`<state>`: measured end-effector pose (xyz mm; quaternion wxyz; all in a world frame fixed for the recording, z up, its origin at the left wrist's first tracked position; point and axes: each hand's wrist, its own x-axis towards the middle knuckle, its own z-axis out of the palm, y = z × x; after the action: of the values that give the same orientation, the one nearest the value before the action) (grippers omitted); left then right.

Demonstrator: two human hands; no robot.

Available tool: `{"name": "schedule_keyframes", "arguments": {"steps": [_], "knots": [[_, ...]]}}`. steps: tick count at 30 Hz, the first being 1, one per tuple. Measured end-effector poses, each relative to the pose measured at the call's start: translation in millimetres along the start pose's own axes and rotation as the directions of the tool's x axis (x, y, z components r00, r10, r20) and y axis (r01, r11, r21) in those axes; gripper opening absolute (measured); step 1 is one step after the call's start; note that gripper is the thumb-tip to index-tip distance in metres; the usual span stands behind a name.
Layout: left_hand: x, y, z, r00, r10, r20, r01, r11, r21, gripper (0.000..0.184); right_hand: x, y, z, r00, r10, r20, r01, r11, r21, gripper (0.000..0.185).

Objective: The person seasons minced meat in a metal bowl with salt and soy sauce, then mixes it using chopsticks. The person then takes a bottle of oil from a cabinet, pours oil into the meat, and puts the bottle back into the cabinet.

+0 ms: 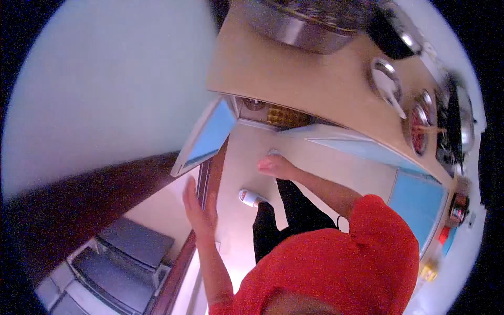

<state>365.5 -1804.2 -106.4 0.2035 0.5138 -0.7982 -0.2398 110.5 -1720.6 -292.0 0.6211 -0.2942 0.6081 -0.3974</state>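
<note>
My left hand (201, 212) is open, its fingers stretched out and apart. It is just below the lower corner of an open cabinet door (212, 131) with a blue panel; whether a fingertip touches the door, I cannot tell. My right hand (276, 167) is above the floor, in front of the open cabinet. It looks curled, but its fingers are blurred and partly hidden. Below the wooden counter, a second cabinet door (336, 137) also stands open. Inside the cabinet are a yellowish patterned item (283, 116) and a round metal item (254, 104).
On the counter (304, 79) stand a large round metal vessel (310, 34), a dark pan (396, 34), and a metal dish (386, 79) with a light utensil. A bowl with reddish contents (418, 131) is by the stove (451, 123). Dark steps (126, 257) lie lower left.
</note>
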Motion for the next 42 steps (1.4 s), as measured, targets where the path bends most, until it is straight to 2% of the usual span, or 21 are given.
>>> {"name": "schedule_keyframes", "arguments": {"steps": [2, 4, 5, 6, 9, 13, 15, 19, 20, 23, 24, 25, 26, 28, 31, 33, 34, 37, 38, 40, 42], "knots": [[31.8, 20.4, 10.8, 0.986, 0.153, -0.072, -0.147, 0.986, 0.079, 0.060, -65.6, -8.3, -21.2, 0.999, -0.028, -0.032, 0.033, 0.979, 0.199, 0.022], [51.1, 19.3, 17.7, 0.973, 0.213, -0.087, -0.197, 0.967, 0.163, 0.063, -118.7, -32.8, -42.7, 0.941, 0.100, -0.323, 0.136, 0.763, 0.632, 0.023], [57.7, 12.9, 23.7, 0.974, 0.211, -0.084, -0.190, 0.959, 0.209, 0.065, -133.7, -28.4, -59.9, 0.907, 0.030, -0.419, 0.308, 0.632, 0.711, 0.029], [59.0, 5.3, 29.2, 0.974, 0.210, -0.081, -0.183, 0.949, 0.257, 0.067, -142.9, -26.4, -77.1, 0.855, -0.018, -0.518, 0.465, 0.467, 0.752, 0.035], [56.9, -33.3, 30.9, 0.994, 0.106, -0.011, -0.099, 0.955, 0.279, 0.072, -157.9, -65.6, -94.6, 0.685, 0.341, -0.643, 0.660, 0.081, 0.747, 0.052], [55.4, -57.2, 44.5, 0.984, 0.176, 0.023, -0.173, 0.927, 0.332, 0.073, -126.9, -34.4, -138.6, 0.725, 0.265, -0.636, 0.685, -0.183, 0.705, 0.067], [46.0, -62.4, 45.8, 0.985, 0.170, 0.008, -0.164, 0.938, 0.305, 0.072, -109.0, -20.5, -149.8, 0.741, 0.261, -0.618, 0.670, -0.235, 0.704, 0.079], [31.8, -35.4, 49.0, 0.998, 0.047, 0.041, -0.056, 0.967, 0.249, 0.071, -113.3, -52.5, -140.6, 0.723, 0.330, -0.607, 0.680, -0.185, 0.709, 0.102], [34.9, -75.3, 76.6, 0.993, 0.121, 0.001, -0.121, 0.993, 0.000, 0.071, -107.7, -51.2, -143.2, 0.729, 0.314, -0.608, 0.673, -0.165, 0.721, 0.105], [17.2, -35.6, 76.5, 0.987, 0.147, 0.058, -0.157, 0.959, 0.238, 0.070, -108.9, -52.4, -145.5, 0.741, 0.318, -0.592, 0.650, -0.118, 0.751, 0.107], [20.2, -46.3, 87.2, 0.991, 0.106, 0.080, -0.107, 0.994, 0.003, 0.071, -110.1, -54.7, -146.1, 0.746, 0.327, -0.580, 0.639, -0.106, 0.762, 0.106], [23.3, -55.4, 99.6, 0.991, -0.078, 0.107, 0.108, 0.943, -0.315, 0.072, -108.8, -59.7, -147.4, 0.750, 0.341, -0.567, 0.631, -0.110, 0.768, 0.104], [26.6, -49.1, 106.5, 0.955, -0.232, 0.185, 0.296, 0.751, -0.590, 0.072, -105.3, -63.9, -149.6, 0.753, 0.352, -0.556, 0.625, -0.116, 0.772, 0.102], [28.0, -42.2, 110.5, 0.925, -0.219, 0.311, 0.341, 0.840, -0.423, 0.076, -100.5, -68.6, -153.5, 0.760, 0.365, -0.538, 0.620, -0.156, 0.769, 0.096], [24.9, 49.8, 91.6, 0.754, -0.470, 0.460, 0.654, 0.605, -0.454, 0.076, -75.7, -51.2, -168.3, 0.791, 0.337, -0.511, 0.598, -0.248, 0.763, 0.084], [29.2, 60.8, 104.8, 0.685, -0.466, 0.560, 0.727, 0.386, -0.568, 0.075, -67.6, -35.1, -173.3, 0.830, 0.295, -0.474, 0.551, -0.305, 0.777, 0.077], [30.4, 64.6, 114.3, 0.682, -0.485, 0.547, 0.729, 0.390, -0.562, 0.069, -70.4, -33.1, -170.1, 0.858, 0.224, -0.463, 0.511, -0.274, 0.815, 0.071], [43.5, 59.8, 145.1, 0.669, -0.415, 0.616, 0.743, 0.401, -0.536, 0.058, -112.9, -46.3, -155.5, 0.840, 0.372, -0.395, 0.500, -0.250, 0.829, 0.068], [46.1, 63.2, 154.3, 0.678, -0.408, 0.612, 0.734, 0.321, -0.599, 0.034, -92.5, -2.0, -158.6, 0.858, 0.236, -0.455, 0.501, -0.193, 0.844, 0.067], [63.9, 32.4, 183.6, 0.715, -0.209, 0.667, 0.668, 0.485, -0.564, 0.018, -131.6, -23.6, -148.3, 0.868, 0.280, -0.410, 0.471, -0.201, 0.859, 0.067], [67.6, 55.2, 194.0, 0.762, -0.070, 0.644, 0.585, 0.503, -0.637, 0.012, -150.5, -28.2, -147.7, 0.873, 0.326, -0.362, 0.446, -0.233, 0.864, 0.068]]}}
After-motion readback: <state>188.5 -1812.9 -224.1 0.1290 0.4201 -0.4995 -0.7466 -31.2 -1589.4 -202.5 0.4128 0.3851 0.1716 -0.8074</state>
